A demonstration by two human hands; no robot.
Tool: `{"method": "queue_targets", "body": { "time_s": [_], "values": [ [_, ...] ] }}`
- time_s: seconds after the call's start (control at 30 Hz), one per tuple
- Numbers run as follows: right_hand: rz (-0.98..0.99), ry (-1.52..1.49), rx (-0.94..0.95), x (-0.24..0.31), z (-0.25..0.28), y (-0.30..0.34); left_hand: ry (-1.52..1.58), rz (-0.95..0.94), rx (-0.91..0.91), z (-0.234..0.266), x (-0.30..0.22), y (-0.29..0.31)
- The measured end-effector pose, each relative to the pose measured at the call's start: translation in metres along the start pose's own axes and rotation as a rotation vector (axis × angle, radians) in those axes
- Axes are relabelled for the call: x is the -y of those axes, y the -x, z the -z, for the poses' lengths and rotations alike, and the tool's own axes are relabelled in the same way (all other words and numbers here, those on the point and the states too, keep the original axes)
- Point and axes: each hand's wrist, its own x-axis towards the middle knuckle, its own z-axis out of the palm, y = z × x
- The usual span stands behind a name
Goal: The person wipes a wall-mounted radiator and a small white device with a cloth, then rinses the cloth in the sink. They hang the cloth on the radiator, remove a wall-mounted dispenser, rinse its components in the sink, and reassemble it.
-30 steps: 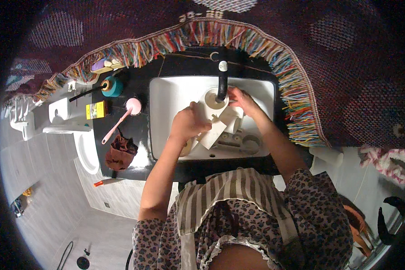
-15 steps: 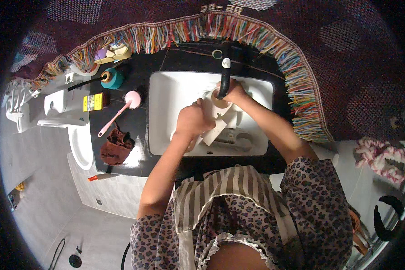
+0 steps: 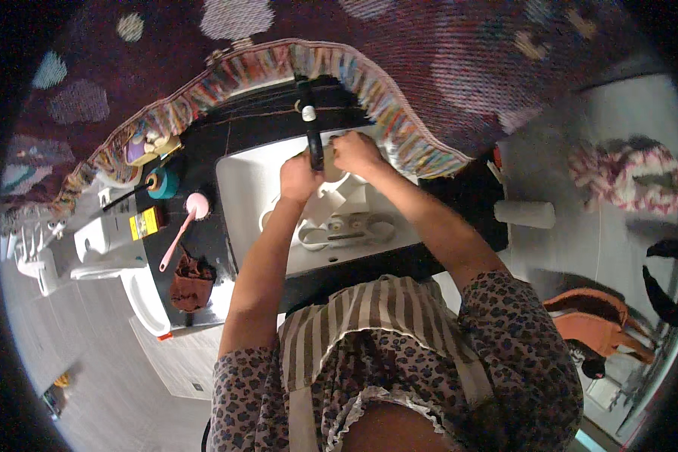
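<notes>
Beneath the black faucet (image 3: 314,147), a pale, cup-like container (image 3: 339,167) is held in the white sink (image 3: 237,226). My right hand (image 3: 356,153) grips its far right side with curled fingers. My left hand (image 3: 301,178) is closed at its left side, just beside the faucet; the spout and the hand itself hide part of that hold. Nearer to me, a white angular piece (image 3: 325,205) lies below the container. A white plastic holder with ring-shaped ends (image 3: 346,232) rests on the sink floor.
On the black counter left of the sink are a pink long-handled brush (image 3: 179,245), a dark brown cloth (image 3: 193,288), a teal jar (image 3: 163,183) and a yellow box (image 3: 144,224). A fringed cloth (image 3: 422,147) hangs along the far side. Right of the counter is a white cylinder (image 3: 523,213).
The view has shifted, so the sink appears further left. My left hand has come up close beside the faucet. My right hand has moved from behind the spout to its right, still gripping the container.
</notes>
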Motion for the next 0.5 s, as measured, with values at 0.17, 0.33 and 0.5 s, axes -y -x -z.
{"method": "queue_targets", "body": {
  "time_s": [0.17,0.33,0.5],
  "values": [
    [0.062,0.066,-0.074,-0.016,-0.012,0.012,-0.411,-0.097,0.1,0.017,-0.012,-0.004],
    [-0.444,-0.516,0.488,0.022,0.029,0.016,-0.348,-0.256,0.27,0.038,0.01,0.008],
    [-0.532,-0.464,0.429,-0.007,0.029,0.029,0.127,-0.298,0.038,0.071,0.057,0.049]
  ]
}}
